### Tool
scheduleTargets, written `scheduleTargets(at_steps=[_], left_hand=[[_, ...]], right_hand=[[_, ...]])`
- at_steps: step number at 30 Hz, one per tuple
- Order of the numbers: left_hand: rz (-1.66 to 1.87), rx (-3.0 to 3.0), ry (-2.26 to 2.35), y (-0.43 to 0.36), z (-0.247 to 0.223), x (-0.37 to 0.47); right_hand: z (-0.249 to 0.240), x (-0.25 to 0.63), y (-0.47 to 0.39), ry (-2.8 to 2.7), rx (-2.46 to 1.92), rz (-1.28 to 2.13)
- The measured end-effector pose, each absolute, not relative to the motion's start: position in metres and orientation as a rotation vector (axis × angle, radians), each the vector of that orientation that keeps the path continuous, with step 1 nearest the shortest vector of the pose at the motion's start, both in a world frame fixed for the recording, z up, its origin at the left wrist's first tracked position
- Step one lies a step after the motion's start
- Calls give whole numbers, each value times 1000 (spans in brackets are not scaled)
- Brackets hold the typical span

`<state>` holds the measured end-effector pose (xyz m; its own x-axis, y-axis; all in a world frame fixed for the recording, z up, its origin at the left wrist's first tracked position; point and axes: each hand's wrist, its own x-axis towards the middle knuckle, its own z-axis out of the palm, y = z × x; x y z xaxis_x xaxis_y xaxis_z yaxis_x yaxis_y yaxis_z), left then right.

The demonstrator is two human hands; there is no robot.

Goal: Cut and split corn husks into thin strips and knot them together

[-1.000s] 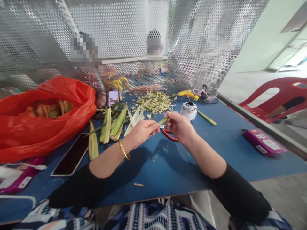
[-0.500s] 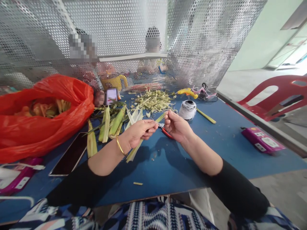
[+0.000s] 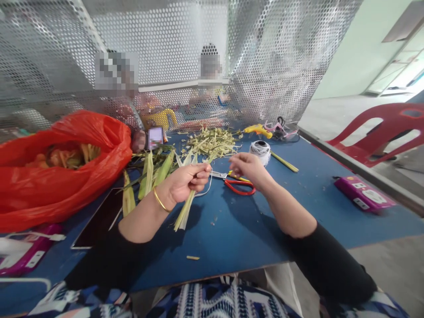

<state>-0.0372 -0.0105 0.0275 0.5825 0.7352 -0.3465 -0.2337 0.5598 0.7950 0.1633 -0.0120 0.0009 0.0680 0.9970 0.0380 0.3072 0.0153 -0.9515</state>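
My left hand (image 3: 192, 180), a gold bangle at its wrist, is closed in a pinch around a bundle of pale green corn husks (image 3: 184, 214). The husk ends fan out below the fist and above it. A loop of white string (image 3: 208, 187) hangs beside these fingers. To the right, my right hand (image 3: 247, 168) is raised over the table with curled fingertips; whatever they may hold is hidden. Just beneath it lie red-handled scissors (image 3: 241, 187), blades toward my left hand. Behind my right hand stands a spool of white string (image 3: 260, 151).
Loose husks (image 3: 164, 167) and a heap of shredded strips (image 3: 212, 142) lie behind my left hand. A red plastic bag (image 3: 112, 152) fills the left side. A yellow glue gun (image 3: 258, 130), a stalk (image 3: 285, 162) and a purple pack (image 3: 362, 193) are rightward. A perforated screen (image 3: 165, 39) rises behind.
My right hand has moved slightly right, away from my left, uncovering the scissors. My left hand has shifted a little left with the husks. The string loop now shows.
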Motion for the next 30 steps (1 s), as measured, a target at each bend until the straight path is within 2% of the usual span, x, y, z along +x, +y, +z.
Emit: scheduleTargets(at_steps=[3,6,13,19,30], left_hand=[[660,671,712,-6,32,-43],[685,572,689,-4,37,-48],[721,442,685,-4,44,-50],[792,411,680,-3,52,-55],[821,388,629,0,58,-61]], right_hand=[[0,173,-21,-2147,-1812,472],[0,175,-31,-2451,-1976,226],[1,153,-40,-2691,-1889,85],[-2,155,-35,-2578,-2028,58],[-16,182,-9,-2532,-1859,13]])
